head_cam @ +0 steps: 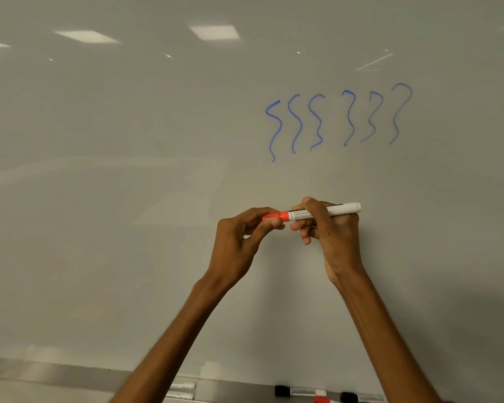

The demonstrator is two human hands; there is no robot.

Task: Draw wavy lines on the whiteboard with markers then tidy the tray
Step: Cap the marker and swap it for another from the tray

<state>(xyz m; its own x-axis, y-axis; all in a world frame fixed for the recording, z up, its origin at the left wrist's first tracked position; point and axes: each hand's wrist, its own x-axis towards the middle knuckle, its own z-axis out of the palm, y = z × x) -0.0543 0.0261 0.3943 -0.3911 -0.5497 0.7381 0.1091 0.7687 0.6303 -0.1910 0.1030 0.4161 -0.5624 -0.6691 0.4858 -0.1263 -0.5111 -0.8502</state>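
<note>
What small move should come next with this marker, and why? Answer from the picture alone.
Probably pull the cap off to the left. The left hand pinches it, and it looks seated on the marker, which the right hand grips. The whiteboard carries only blue lines, so red ones seem yet to be drawn.

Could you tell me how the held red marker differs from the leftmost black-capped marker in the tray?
The red marker has a red-orange cap; the black-capped marker has a black one. The red marker is held before the whiteboard, left hand pinching its cap, right hand gripping its barrel; the black-capped marker lies untouched in the tray. Both are capped and roughly level.
</note>
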